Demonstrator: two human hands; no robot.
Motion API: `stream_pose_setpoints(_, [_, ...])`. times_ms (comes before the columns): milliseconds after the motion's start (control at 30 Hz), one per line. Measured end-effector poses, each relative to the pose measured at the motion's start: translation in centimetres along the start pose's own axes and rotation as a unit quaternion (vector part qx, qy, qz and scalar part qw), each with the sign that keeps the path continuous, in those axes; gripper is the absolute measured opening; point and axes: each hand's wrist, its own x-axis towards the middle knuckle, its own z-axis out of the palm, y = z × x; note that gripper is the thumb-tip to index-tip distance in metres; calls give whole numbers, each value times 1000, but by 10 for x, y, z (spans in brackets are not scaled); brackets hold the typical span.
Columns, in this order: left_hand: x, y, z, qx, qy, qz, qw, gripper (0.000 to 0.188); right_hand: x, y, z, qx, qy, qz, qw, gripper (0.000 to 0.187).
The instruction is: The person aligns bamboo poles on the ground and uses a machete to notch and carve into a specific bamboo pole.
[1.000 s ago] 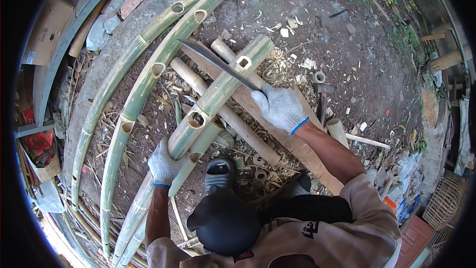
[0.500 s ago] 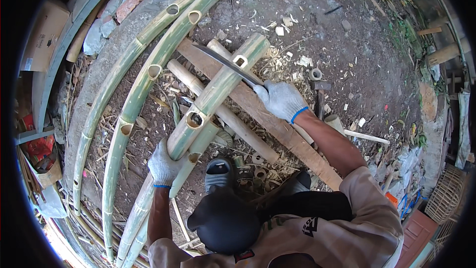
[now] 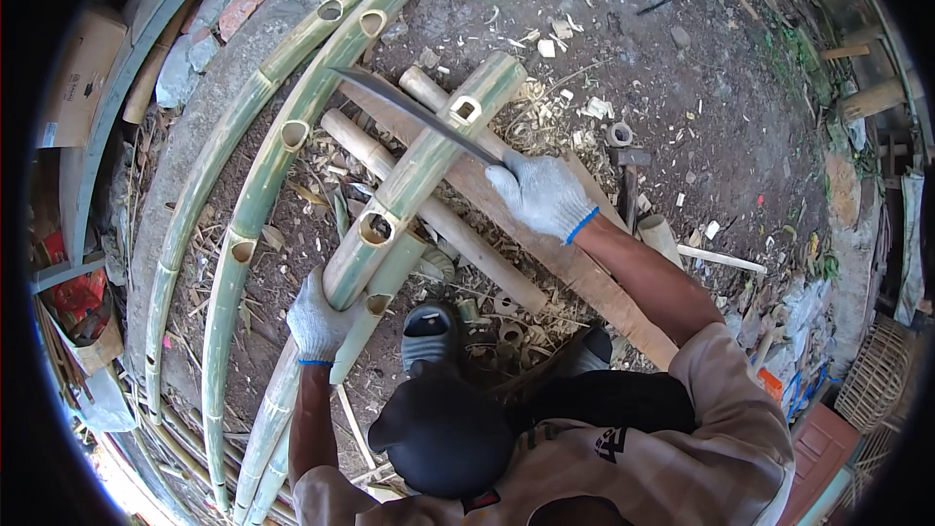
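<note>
Crossing bamboo pole [image 3: 414, 178], blade [image 3: 417, 113] extending up-left from right grip [image 3: 542, 195] (gloved)

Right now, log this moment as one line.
left hand: gripping bamboo pole | right hand: holding long knife across pole | beneath pole: brown plank

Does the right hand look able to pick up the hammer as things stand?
Probably not without freeing itself first: the hammer lies close by, but the right hand is closed around the long knife.
</note>
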Motion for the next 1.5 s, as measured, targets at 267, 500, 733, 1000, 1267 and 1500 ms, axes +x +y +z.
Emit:
stream_pose_setpoints(267, [-4,7,-9,13,-31,-14,999,84,-6,-6,0,-21,9,-31,999,51])
stream_pose_setpoints(500, [-3,-3,3,15,11,18,1000,79,3,6,-5,-32,-80,91,992,65])
stream_pose_setpoints(733, [0,-5,6,30,34,29,999,77,16,2,-9,-22,-129,92,987,65])
stream_pose_setpoints(1000, [-6,-4,9,42,49,39,997,81,20,16,2,-8,-84,75,994,66])
stream_pose_setpoints(1267, [-4,-5,6,48,59,40,996,80,12,15,-2,-29,-78,77,994,67])
stream_pose_setpoints(1500, [2,3,-1,7,21,11,1000,81,23,15,-5,5,-92,77,993,69])
